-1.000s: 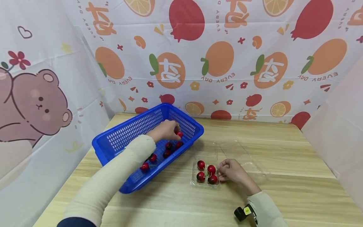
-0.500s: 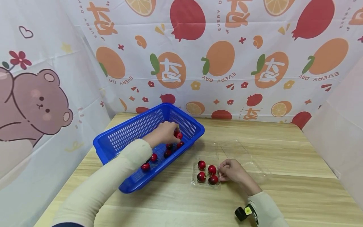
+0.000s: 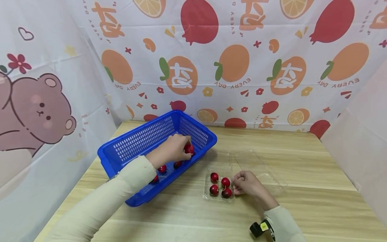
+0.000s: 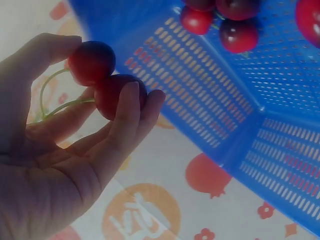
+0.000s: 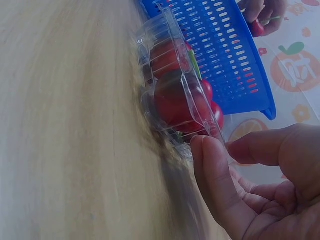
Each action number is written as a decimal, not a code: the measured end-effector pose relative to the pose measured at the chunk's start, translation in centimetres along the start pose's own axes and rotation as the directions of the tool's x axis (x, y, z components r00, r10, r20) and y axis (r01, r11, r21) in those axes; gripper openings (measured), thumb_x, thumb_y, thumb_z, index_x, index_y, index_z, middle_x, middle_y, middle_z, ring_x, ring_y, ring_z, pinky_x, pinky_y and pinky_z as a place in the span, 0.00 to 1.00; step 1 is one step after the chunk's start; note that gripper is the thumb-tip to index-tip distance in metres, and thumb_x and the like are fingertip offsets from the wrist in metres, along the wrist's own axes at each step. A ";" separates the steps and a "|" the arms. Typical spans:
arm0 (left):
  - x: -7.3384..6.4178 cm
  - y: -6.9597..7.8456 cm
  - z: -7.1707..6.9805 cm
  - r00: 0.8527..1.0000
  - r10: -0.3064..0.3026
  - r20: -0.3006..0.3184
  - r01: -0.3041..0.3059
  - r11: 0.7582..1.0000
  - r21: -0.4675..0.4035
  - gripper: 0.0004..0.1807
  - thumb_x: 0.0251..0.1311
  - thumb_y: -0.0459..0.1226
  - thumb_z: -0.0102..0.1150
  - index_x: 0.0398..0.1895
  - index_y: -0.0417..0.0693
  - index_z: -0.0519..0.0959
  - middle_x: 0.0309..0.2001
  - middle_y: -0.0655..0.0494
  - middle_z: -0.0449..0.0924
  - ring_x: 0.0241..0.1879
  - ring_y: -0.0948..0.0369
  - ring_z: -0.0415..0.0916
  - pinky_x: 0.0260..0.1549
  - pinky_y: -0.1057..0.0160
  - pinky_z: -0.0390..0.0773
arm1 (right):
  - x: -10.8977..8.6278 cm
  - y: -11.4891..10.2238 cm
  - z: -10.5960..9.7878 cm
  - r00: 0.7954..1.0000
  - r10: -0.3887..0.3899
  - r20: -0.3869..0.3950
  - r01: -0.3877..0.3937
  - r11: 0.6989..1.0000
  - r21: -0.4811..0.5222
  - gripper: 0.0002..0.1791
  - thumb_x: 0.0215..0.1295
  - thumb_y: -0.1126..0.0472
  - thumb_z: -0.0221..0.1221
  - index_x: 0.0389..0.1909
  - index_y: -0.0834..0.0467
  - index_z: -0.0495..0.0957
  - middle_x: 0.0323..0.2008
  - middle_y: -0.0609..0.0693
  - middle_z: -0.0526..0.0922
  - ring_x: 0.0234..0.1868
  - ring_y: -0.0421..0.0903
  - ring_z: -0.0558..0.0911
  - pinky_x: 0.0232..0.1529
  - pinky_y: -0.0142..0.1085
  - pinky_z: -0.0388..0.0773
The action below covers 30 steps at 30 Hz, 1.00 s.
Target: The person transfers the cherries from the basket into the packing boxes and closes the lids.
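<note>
Two touching cherries (image 4: 104, 79) sit pinched between the left fingers (image 4: 126, 117).

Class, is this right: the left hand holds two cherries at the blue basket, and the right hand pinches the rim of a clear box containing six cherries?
Not six: the head view shows four cherries in the clear box. The left hand does hold two cherries at the blue basket, the right hand pinching the rim.

Basket (image 3: 145, 137) partly hidden by left sleeve (image 3: 104, 203); sleeve cut off below
</note>
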<state>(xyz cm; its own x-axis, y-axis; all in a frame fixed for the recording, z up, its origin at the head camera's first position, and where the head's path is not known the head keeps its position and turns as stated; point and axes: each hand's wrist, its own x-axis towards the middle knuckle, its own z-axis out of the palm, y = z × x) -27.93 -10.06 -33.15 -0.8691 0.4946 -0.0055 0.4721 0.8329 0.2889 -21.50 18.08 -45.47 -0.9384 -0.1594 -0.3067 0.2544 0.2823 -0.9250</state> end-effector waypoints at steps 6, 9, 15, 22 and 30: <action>-1.5 1.1 -0.2 0.997 0.059 -0.054 -0.057 0.998 0.035 0.17 0.50 0.41 0.69 0.39 0.42 0.77 0.30 0.51 0.77 0.26 0.59 0.71 0.23 0.65 0.76 | -0.1 0.2 0.0 1.000 0.000 0.000 0.000 1.000 0.003 0.06 0.68 0.71 0.50 0.40 0.73 0.69 0.24 0.55 0.78 0.21 0.43 0.80 0.27 0.34 0.82; -2.3 1.6 0.0 0.988 0.113 -0.101 -0.105 0.992 0.073 0.15 0.50 0.41 0.69 0.36 0.44 0.76 0.29 0.53 0.76 0.25 0.60 0.70 0.24 0.64 0.74 | -0.1 0.2 0.0 1.000 -0.006 0.001 0.006 1.000 0.000 0.07 0.68 0.71 0.50 0.40 0.74 0.69 0.24 0.55 0.78 0.22 0.43 0.79 0.28 0.35 0.82; -4.3 2.9 0.7 0.938 0.247 -0.243 -0.205 0.961 0.184 0.14 0.48 0.38 0.70 0.35 0.43 0.77 0.30 0.50 0.75 0.23 0.60 0.73 0.21 0.66 0.78 | 0.0 0.0 -0.2 1.000 -0.003 0.004 0.003 1.000 -0.005 0.07 0.68 0.71 0.50 0.40 0.74 0.69 0.25 0.56 0.78 0.22 0.42 0.80 0.28 0.35 0.82; -5.9 4.7 1.5 0.896 0.337 -0.288 -0.271 0.931 0.245 0.14 0.46 0.37 0.71 0.34 0.44 0.76 0.31 0.50 0.75 0.24 0.60 0.73 0.19 0.66 0.76 | -0.1 -0.2 -0.4 1.000 -0.011 0.025 0.011 1.000 0.000 0.08 0.69 0.71 0.49 0.41 0.75 0.69 0.25 0.55 0.78 0.22 0.42 0.79 0.28 0.34 0.82; -6.6 5.7 2.4 0.911 0.348 -0.222 -0.301 0.928 0.217 0.15 0.46 0.37 0.71 0.35 0.45 0.75 0.33 0.52 0.75 0.26 0.61 0.72 0.21 0.67 0.77 | -0.1 -0.1 -0.3 0.999 -0.018 0.030 0.017 1.000 0.007 0.08 0.69 0.71 0.50 0.41 0.75 0.69 0.24 0.54 0.77 0.22 0.42 0.79 0.27 0.34 0.82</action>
<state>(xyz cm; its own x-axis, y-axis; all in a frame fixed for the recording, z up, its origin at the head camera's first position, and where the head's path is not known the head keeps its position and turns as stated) -19.15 -7.96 -33.72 -0.6604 0.6848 0.3080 0.7322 0.6783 0.0618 -21.54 18.34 -45.32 -0.9354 -0.1923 -0.2968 0.2395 0.2729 -0.9317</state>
